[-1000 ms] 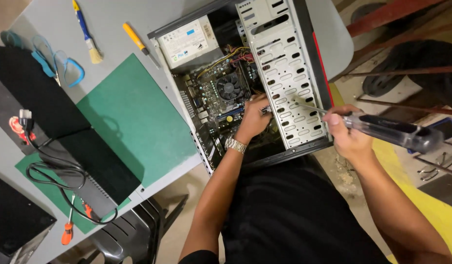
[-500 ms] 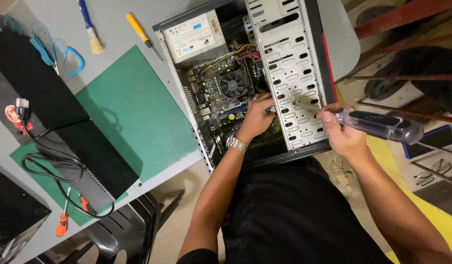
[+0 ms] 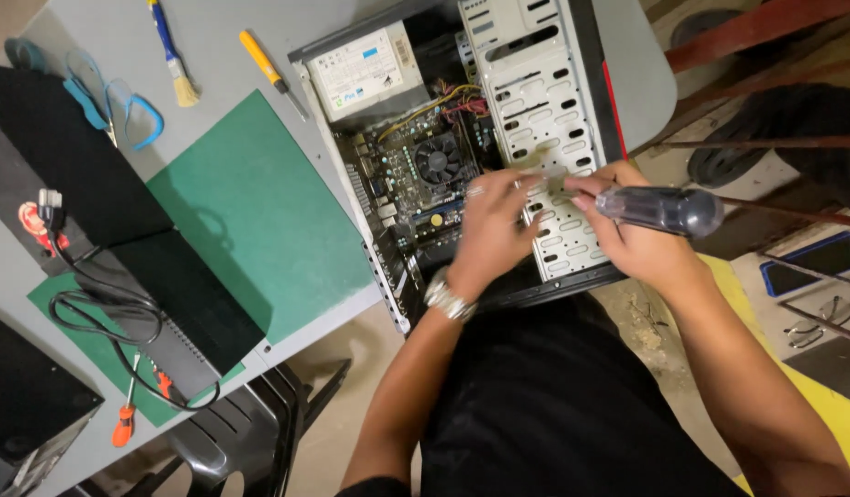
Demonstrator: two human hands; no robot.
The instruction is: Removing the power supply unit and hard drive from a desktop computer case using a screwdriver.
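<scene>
From my remote seat, the tip of the screwdriver is lost to me: my left hand [image 3: 499, 225] blurs with motion and covers the spot where the shaft meets the perforated grey metal drive cage [image 3: 545, 138] of the open desktop computer case [image 3: 462, 156]. I cannot tell how far the left fingers are curled or whether they pinch anything; they lie spread against the cage, touching it. The case's far end is cut off by the top edge of the view.

A grey box-shaped power supply [image 3: 365, 74] sits in the case's upper left corner, and on its top face is a pale rectangular label with a small blue and green mark in its lower corner. Just below it, inside the case, the green circuit board carries a round black cooling fan [image 3: 437, 158].

My right hand [image 3: 637, 239] is wrapped closed around the translucent dark-handled screwdriver [image 3: 660, 210], which lies crosswise just right of the cage, its handle end pointing away from the case and its shaft end toward the left hand.

Left of the case, on the grey worktop [image 3: 121, 37], lie a green cutting mat [image 3: 259, 221], a yellow-handled screwdriver [image 3: 270, 72], a blue-handled brush [image 3: 172, 55], blue-handled scissors [image 3: 112, 106], and a coiled black cable [image 3: 103, 313].
</scene>
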